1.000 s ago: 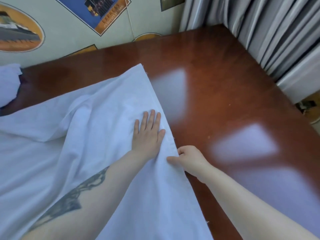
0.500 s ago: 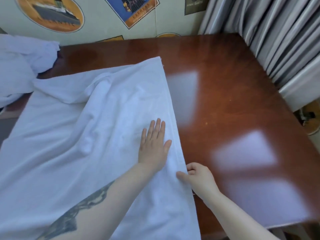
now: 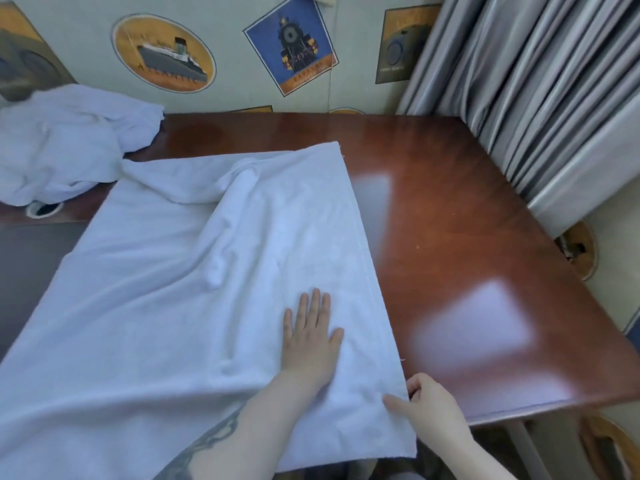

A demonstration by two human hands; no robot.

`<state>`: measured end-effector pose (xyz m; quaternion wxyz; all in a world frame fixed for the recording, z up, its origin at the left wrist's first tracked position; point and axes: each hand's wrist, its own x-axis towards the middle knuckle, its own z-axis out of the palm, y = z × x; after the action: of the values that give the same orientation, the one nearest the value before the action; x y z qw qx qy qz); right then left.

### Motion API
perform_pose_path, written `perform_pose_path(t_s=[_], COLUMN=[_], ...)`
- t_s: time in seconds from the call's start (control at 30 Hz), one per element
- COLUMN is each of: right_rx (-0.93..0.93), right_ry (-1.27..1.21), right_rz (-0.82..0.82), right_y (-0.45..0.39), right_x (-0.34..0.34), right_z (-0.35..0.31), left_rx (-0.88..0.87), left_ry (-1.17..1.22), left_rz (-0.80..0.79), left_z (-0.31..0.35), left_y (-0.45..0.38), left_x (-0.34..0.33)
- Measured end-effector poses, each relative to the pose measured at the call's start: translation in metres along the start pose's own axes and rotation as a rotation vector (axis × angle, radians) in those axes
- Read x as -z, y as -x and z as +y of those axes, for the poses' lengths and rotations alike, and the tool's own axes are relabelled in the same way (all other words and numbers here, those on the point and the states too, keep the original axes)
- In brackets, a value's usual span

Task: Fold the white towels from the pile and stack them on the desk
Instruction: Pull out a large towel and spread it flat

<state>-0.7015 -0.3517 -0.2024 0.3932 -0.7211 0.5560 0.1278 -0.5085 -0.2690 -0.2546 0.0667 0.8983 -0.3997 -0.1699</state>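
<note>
Towel [image 3: 194, 306] edge has slid nearer; right hand [image 3: 427, 403] seemingly keeps its pinching grip, left hand [image 3: 310, 344] stays flat.

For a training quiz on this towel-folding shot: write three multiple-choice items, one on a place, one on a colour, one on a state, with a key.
1. Where does the crumpled pile of white towels lie?
A. far left, by the wall
B. far right, by the curtain
C. on the floor

2. What colour is the glossy wooden desk top?
A. black
B. reddish brown
C. white

3. What does the left hand do on the large spread white towel?
A. pinches a corner
B. hovers above it
C. lies flat on it, fingers straight

Key: 1 A, the pile sits at the desk's far left below the ship picture. 2 B, the bare top shows red-brown with window glare. 3 C, palm and straight fingers rest on the cloth, while the right hand has its grip on the towel's right edge.
</note>
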Motion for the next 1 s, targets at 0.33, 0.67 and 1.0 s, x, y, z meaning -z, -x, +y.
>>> perform_pose_path(t_s=[0.33, 0.67, 1.0], right_rx=[0.205, 0.32, 0.92], right_ry=[-0.191, 0.116, 0.603], right_rz=[0.07, 0.217, 0.01], right_y=[-0.005, -0.021, -0.006], right_x=[-0.007, 0.019, -0.043], right_z=[-0.001, 0.015, -0.076], left_rx=[0.019, 0.597, 0.672], left_ry=[-0.084, 0.1, 0.203], left_rz=[0.118, 0.196, 0.183], left_z=[-0.011, -0.019, -0.098], left_y=[0.105, 0.138, 0.144], left_x=[0.008, -0.023, 0.018])
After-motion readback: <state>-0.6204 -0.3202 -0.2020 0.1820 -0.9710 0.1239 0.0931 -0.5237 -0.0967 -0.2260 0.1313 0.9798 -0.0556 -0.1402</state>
